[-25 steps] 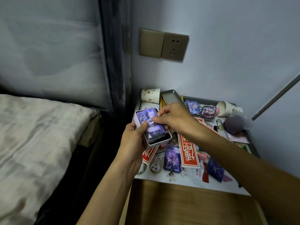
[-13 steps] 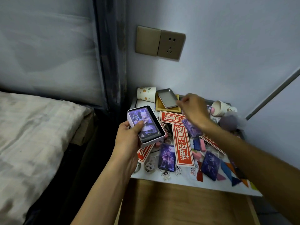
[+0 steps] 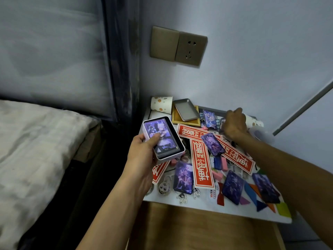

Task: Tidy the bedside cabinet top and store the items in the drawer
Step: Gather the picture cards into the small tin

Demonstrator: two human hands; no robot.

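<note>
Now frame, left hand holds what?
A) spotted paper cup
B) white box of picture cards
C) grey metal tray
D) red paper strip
B: the left hand grips the white box from below, with its thumb pressed on the top picture card inside it.

A brass-coloured rectangular switch plate (image 3: 164, 44) and a matching socket plate (image 3: 191, 48) sit touching, side by side, on the pale blue-grey wall (image 3: 261, 60). A dark, worn vertical post (image 3: 124, 69) runs along the wall's left edge. Beyond it lies a bed with a crumpled off-white sheet (image 3: 36, 150). A thin grey strip (image 3: 302, 109) slants near the wall's right edge.
</note>
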